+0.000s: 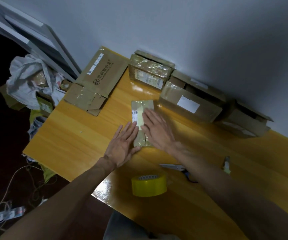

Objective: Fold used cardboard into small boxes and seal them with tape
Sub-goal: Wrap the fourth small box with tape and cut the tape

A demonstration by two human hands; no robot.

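A small taped cardboard box [142,108] with a barcode label lies in the middle of the yellow table [70,135]. My left hand [122,144] lies flat with straight fingers against the box's left side and near corner. My right hand [155,129] rests flat on top of the box's right half, fingers straight, and looks slightly blurred. A roll of yellow tape [149,185] stands near the table's front edge, between my forearms. Scissors [176,168] lie to its right, partly hidden under my right forearm.
A flattened printed carton [96,80] lies at the table's far left. Several taped boxes [148,71] [190,103] [242,122] line the wall. A small cutter [226,164] lies at right. White bags and boxes [30,80] and cables [4,213] sit on the floor at left.
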